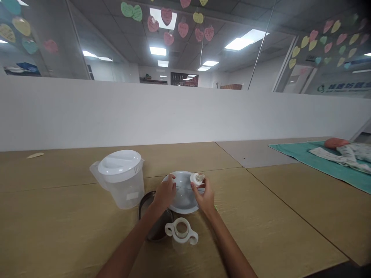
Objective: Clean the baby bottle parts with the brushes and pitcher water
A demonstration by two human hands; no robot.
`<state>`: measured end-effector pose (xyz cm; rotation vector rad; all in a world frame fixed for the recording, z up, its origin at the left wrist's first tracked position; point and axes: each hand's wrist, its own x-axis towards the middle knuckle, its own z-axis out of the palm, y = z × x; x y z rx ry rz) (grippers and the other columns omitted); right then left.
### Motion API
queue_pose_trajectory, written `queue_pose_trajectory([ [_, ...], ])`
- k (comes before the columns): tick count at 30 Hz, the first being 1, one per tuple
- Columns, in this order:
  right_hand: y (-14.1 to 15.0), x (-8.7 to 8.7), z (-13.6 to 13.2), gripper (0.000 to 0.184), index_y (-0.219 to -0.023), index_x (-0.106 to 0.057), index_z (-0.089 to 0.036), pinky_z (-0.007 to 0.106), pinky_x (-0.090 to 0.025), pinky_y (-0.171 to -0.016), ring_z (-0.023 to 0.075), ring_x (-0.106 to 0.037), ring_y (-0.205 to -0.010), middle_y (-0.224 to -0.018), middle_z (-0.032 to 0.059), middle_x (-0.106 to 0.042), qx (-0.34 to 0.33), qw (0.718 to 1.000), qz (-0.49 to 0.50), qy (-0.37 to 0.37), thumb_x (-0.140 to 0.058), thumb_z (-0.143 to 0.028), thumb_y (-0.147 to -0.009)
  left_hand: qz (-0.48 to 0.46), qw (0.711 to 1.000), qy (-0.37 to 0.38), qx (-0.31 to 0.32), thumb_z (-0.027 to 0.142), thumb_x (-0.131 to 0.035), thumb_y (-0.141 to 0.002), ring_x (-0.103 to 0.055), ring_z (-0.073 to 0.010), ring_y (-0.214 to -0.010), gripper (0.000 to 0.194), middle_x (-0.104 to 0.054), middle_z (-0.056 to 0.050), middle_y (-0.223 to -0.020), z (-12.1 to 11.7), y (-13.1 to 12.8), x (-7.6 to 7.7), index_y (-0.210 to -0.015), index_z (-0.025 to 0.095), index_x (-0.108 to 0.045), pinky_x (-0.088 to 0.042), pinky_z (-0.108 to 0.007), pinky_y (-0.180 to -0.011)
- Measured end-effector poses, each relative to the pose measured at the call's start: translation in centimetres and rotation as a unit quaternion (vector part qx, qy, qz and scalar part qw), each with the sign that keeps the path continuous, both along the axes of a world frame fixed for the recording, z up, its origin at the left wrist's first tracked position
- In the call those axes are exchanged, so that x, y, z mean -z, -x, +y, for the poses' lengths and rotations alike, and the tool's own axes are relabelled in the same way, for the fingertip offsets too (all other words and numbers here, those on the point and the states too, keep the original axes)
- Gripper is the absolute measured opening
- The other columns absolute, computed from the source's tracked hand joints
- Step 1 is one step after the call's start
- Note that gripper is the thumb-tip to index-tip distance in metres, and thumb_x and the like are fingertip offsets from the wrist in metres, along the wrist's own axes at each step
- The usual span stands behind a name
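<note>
Right hand (205,197): fingers pinching teat (196,179) by its white collar, above bowl's (184,204) right side. Left hand (165,192): fingers loosely curled over bowl's left edge, nothing visible in them. Step looks like handling teat over bowl; next move calls for a light collar grip, clear of bottle (181,238), tin (146,200). Bottle nearest, teatless, upright on counter (261,224); tin left, jug (124,187) beyond.

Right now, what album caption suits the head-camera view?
Right hand holding a bottle nipple by a pale bowl, left hand close by.
</note>
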<state>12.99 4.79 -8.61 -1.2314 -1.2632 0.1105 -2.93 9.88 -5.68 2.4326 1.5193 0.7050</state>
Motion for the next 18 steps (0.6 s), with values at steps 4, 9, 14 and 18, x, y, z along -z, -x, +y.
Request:
queue_pose_trajectory([
  [4, 0.4, -0.3, -0.2, 0.038, -0.113, -0.046, -0.017, 0.029, -0.050, -0.066, 0.0195, -0.055, -0.091, -0.105, 0.0108, -0.055, -0.008, 0.999, -0.040, -0.029, -0.053, -0.036, -0.080, 0.081, 0.996, 0.002, -0.020, 0.021, -0.035, -0.086, -0.063, -0.0231, -0.074, 0.035, -0.065, -0.010, -0.079, -0.3, -0.1, 0.3, -0.119, 0.013, -0.042, -0.045, -0.030, -0.065],
  [9, 0.6, -0.5, -0.3, 0.036, -0.112, -0.046, -0.019, 0.033, -0.050, -0.073, 0.0215, -0.052, -0.100, -0.108, 0.0109, -0.053, -0.022, 0.996, -0.079, -0.041, -0.053, -0.032, -0.080, 0.131, 0.991, -0.021, 0.007, 0.017, -0.035, -0.085, -0.062, -0.0264, -0.088, 0.046, -0.064, -0.017, -0.092, -0.7, -0.2, 0.4, -0.131, 0.007, -0.032, -0.045, -0.035, -0.076],
  [14, 0.5, -0.5, -0.2, 0.037, -0.113, -0.046, -0.020, 0.037, -0.048, -0.081, 0.0226, -0.051, -0.105, -0.108, 0.0110, -0.055, -0.016, 0.992, -0.111, -0.061, -0.057, -0.031, -0.079, 0.067, 0.992, -0.082, 0.075, 0.013, -0.039, -0.080, -0.046, -0.0272, -0.116, 0.052, -0.050, -0.021, -0.122, -1.8, 0.1, -1.0, -0.131, 0.005, -0.031, -0.035, -0.041, -0.096],
  [18, 0.7, -0.6, -0.4, 0.038, -0.112, -0.048, -0.020, 0.038, -0.045, -0.088, 0.0217, -0.053, -0.104, -0.107, 0.0098, -0.058, -0.034, 0.986, -0.133, -0.093, -0.060, -0.030, -0.077, 0.014, 0.971, -0.098, 0.216, 0.009, -0.041, -0.076, -0.037, -0.0210, -0.123, 0.064, -0.041, -0.012, -0.134, -3.2, 0.3, -2.7, -0.137, 0.015, -0.022, -0.033, -0.037, -0.102],
])
